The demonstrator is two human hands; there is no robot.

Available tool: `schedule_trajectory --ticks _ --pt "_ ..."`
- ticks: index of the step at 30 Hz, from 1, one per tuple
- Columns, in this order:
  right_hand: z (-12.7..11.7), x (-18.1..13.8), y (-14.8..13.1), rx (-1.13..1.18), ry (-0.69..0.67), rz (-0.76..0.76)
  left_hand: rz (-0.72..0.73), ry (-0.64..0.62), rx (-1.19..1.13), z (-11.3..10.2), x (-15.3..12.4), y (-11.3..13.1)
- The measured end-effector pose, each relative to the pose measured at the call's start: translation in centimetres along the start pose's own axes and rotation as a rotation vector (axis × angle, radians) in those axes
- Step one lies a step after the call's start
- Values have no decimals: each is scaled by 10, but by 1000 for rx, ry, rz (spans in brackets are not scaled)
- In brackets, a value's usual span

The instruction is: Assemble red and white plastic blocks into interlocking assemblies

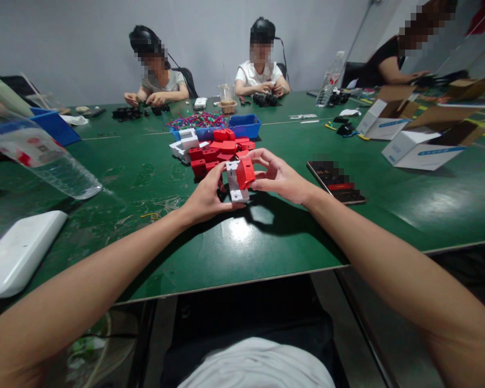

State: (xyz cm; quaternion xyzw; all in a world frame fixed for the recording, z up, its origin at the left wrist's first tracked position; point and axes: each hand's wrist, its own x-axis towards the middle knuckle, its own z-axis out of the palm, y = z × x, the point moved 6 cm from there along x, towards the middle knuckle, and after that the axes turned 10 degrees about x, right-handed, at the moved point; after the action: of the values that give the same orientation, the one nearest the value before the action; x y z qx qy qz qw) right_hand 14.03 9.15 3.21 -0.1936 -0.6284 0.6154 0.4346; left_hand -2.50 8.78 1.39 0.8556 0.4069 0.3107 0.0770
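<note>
Just above the green table (178, 253), my left hand (206, 196) is closed round a white plastic bracket (233, 188), thumb along its lower edge. A red plastic block (246, 173) sits in or against the bracket's right side; I cannot tell whether the two are joined. My right hand (277, 175) pinches the red block between thumb and fingers. Right behind both hands lies a pile of red blocks (216, 152), with several white brackets (186, 141) at its left side.
Behind the pile, a blue bin (246, 126) stands beside coloured wires (200, 119). A phone (335, 182) and white boxes (424, 145) lie to the right. On the left are a plastic bottle (44, 153) and a white device (22, 253). Several people (262, 70) sit across the table.
</note>
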Motion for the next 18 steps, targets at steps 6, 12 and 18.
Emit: schedule_trajectory --ticks 6,12,18 --pt "4 1 -1 -43 -12 -52 23 15 -9 0 1 0" --pt "6 1 0 -91 -38 -62 25 19 -10 -2 1 3" --pt "6 1 1 -171 -32 -60 3 8 5 0 1 0"
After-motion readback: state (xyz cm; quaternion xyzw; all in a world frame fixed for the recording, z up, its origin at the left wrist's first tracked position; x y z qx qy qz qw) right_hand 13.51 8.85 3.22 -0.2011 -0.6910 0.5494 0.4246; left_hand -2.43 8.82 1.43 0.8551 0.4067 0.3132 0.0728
